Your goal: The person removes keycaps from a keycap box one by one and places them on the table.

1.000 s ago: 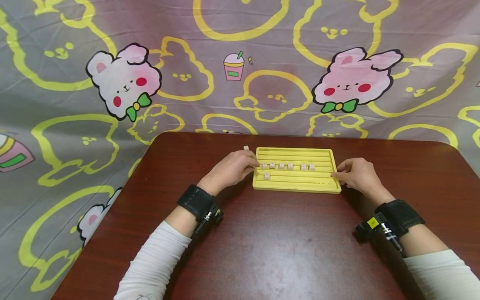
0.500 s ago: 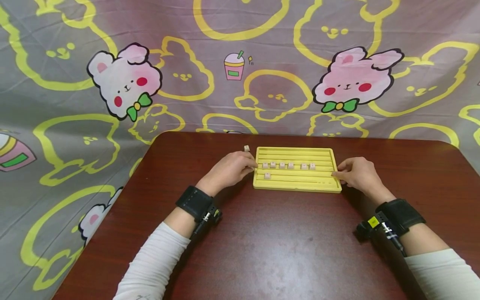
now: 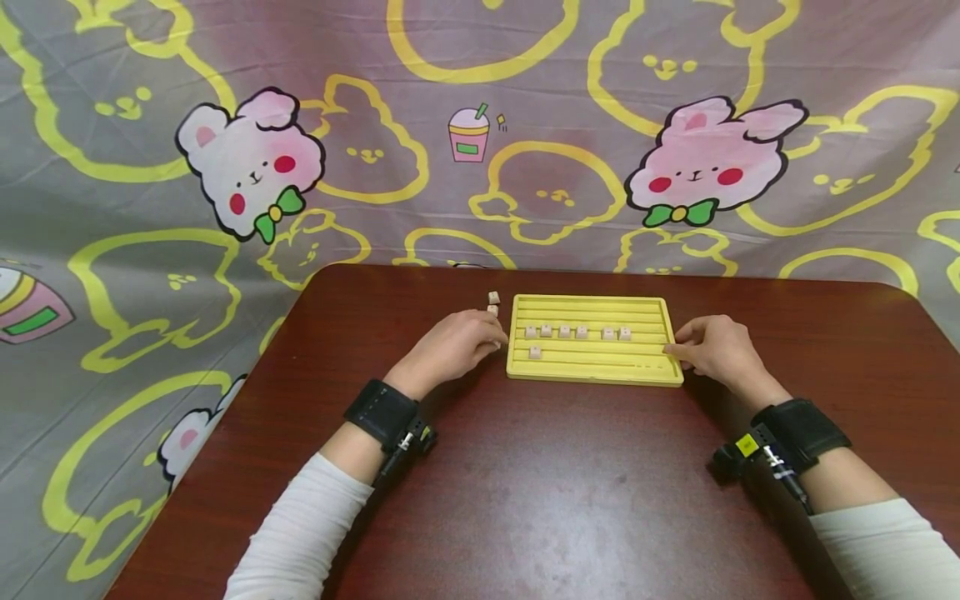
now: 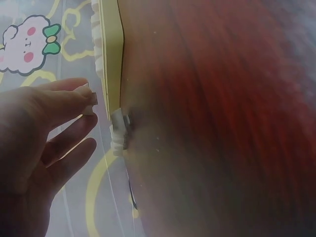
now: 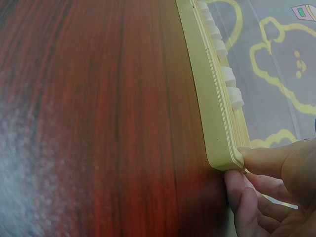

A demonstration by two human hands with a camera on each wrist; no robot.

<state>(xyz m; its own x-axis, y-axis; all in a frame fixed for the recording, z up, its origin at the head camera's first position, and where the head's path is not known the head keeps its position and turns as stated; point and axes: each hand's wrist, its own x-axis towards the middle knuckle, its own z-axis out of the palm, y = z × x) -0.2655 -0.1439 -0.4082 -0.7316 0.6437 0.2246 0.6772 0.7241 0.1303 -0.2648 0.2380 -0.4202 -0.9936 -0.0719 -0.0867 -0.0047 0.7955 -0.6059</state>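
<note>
A yellow ridged tray point(image 3: 592, 381) lies on the table with a row of several pale keycaps point(image 3: 582, 332) across its middle. One more keycap point(image 3: 535, 352) sits in a lower groove, towards the left. My left hand point(image 3: 448, 348) is just off the tray's left side and pinches a small pale keycap point(image 4: 89, 107) between thumb and fingers, its other fingers loosely bent. Behind that hand, two loose keycaps point(image 3: 492, 297) rest on the table. On the opposite side, my right hand point(image 3: 716, 348) grips the tray's right edge, thumb over the rim, as the right wrist view shows.
The dark red-brown wooden table point(image 3: 570, 492) extends in front of the tray and to both sides. A patterned cloth point(image 3: 555, 117) hangs behind its back edge and along the left. Each wrist wears a black strap with a small camera.
My left hand has drawn back leftward from the tray's left edge, bringing a second loose keycap behind it into sight. My right hand and the tray stay in place.
</note>
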